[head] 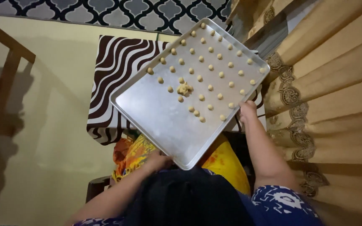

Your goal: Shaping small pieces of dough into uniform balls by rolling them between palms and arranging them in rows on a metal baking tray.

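Right hand [248, 111] fingers grip the right edge of the metal baking tray [156, 113]. Left hand [158, 161] fingers close on its near corner. Tray lies diagonal, long axis near-left to far-right, resting on the striped surface [114, 62] and overhanging its near edge. Dough balls [214, 67] fill the far half; one clump [184, 88] sits mid-tray, nearer the right hand.

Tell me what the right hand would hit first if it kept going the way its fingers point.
The right hand already grips the baking tray at its edge. Pushed onward, its fingers would probably meet the nearest dough balls first.
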